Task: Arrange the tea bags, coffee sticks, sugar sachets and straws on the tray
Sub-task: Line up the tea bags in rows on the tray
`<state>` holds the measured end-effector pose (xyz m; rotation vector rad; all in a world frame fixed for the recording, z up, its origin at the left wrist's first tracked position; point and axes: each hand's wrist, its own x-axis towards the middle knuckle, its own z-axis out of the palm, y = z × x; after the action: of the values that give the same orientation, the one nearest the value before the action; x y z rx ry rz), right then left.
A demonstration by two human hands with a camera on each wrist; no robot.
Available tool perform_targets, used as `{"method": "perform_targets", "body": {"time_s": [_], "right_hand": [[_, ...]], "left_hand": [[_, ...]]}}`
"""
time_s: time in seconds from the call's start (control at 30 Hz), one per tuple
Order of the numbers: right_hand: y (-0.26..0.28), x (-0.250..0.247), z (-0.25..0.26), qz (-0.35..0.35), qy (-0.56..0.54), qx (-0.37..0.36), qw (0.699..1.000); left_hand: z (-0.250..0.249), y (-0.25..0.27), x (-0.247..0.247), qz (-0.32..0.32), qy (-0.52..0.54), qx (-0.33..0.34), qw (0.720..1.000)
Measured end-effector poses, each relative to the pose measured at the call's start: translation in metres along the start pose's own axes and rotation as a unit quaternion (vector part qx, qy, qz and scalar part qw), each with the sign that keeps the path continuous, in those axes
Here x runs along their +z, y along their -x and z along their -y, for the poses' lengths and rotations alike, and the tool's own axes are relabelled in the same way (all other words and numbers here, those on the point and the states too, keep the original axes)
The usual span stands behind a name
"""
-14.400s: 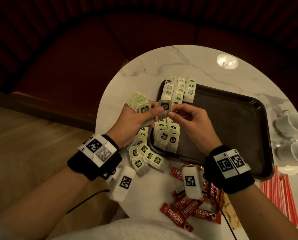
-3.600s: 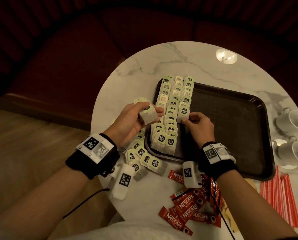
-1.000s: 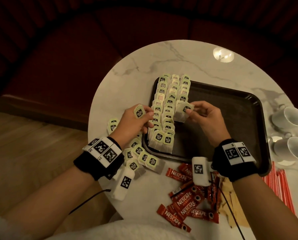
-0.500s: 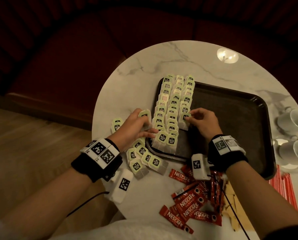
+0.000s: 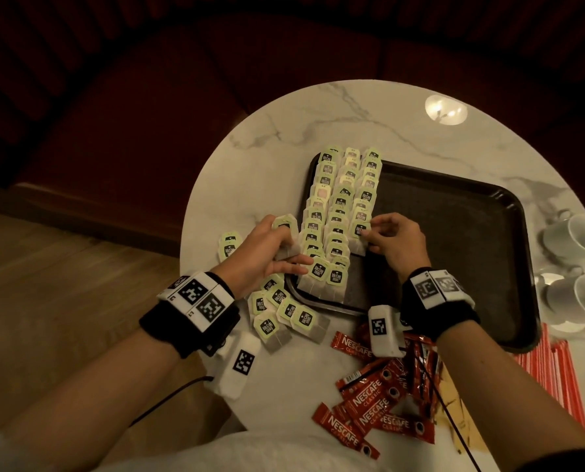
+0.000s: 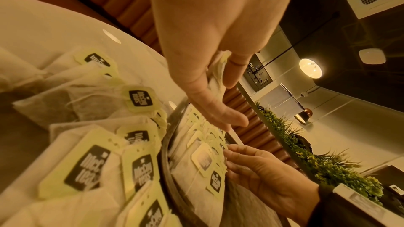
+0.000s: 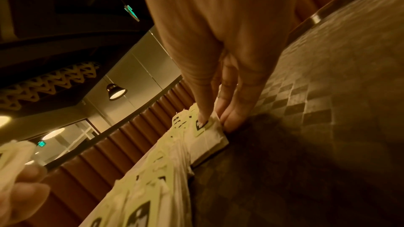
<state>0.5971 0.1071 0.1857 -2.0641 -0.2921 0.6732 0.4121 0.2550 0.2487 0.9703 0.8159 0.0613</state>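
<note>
A dark tray (image 5: 454,216) lies on the round marble table. Three rows of overlapping green-tagged tea bags (image 5: 338,206) fill its left part. My right hand (image 5: 369,233) pinches the nearest tea bag of the right-hand row (image 7: 210,134), thumb on its tag, fingers at its edge, low on the tray. My left hand (image 5: 286,247) hovers over the tray's left rim and grips a small bunch of tea bags (image 6: 216,75). Loose tea bags (image 5: 277,311) lie beside the tray's near-left corner. Red coffee sticks (image 5: 372,403), brown sugar sachets (image 5: 454,403) and red-striped straws (image 5: 556,369) lie on the table nearer me.
Two white cups (image 5: 577,240) stand right of the tray. Two more tea bags (image 5: 230,247) lie near the table's left edge. The tray's right part holds nothing. A dark red sofa curves behind the table.
Over the last second my right hand lowered a tea bag onto the near end of the right-hand row. My left hand dropped slightly, still gripping its tea bags.
</note>
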Motion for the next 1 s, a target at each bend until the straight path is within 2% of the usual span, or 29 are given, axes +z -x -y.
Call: {"method": "perform_targets", "body": {"time_s": [0.13, 0.2, 0.27, 0.4, 0.53, 0.67, 0.77, 0.87, 1.0], "right_hand": [[0.007, -0.007, 0.008, -0.042, 0.038, -0.044, 0.997], [0.021, -0.008, 0.020, -0.042, 0.026, -0.082, 0.995], [0.038, -0.005, 0.033, -0.002, 0.005, -0.111, 0.994], [0.069, 0.007, 0.051, 0.126, 0.001, -0.143, 0.982], [0.078, 0.020, 0.051, 0.169, -0.025, -0.144, 0.975], [0.081, 0.024, 0.049, 0.163, -0.099, -0.119, 0.974], [0.081, 0.023, 0.044, 0.141, -0.106, -0.113, 0.978], [0.079, 0.017, 0.033, 0.101, -0.120, -0.074, 0.985], [0.073, 0.002, 0.014, 0.042, -0.169, -0.006, 0.985]], "left_hand": [[0.000, -0.001, 0.000, 0.002, 0.016, 0.007, 1.000], [0.000, -0.002, -0.001, 0.006, 0.001, 0.028, 1.000], [0.000, -0.002, 0.000, 0.008, -0.024, 0.044, 0.999], [-0.001, -0.002, 0.002, 0.011, -0.093, 0.085, 0.992], [-0.001, -0.001, 0.004, 0.020, -0.110, 0.130, 0.985], [-0.002, -0.001, 0.005, 0.019, -0.094, 0.149, 0.984], [-0.002, -0.002, 0.003, 0.008, -0.094, 0.152, 0.984], [-0.002, -0.004, -0.005, -0.017, -0.096, 0.141, 0.985], [0.012, -0.002, -0.022, -0.038, -0.188, 0.125, 0.974]]}}
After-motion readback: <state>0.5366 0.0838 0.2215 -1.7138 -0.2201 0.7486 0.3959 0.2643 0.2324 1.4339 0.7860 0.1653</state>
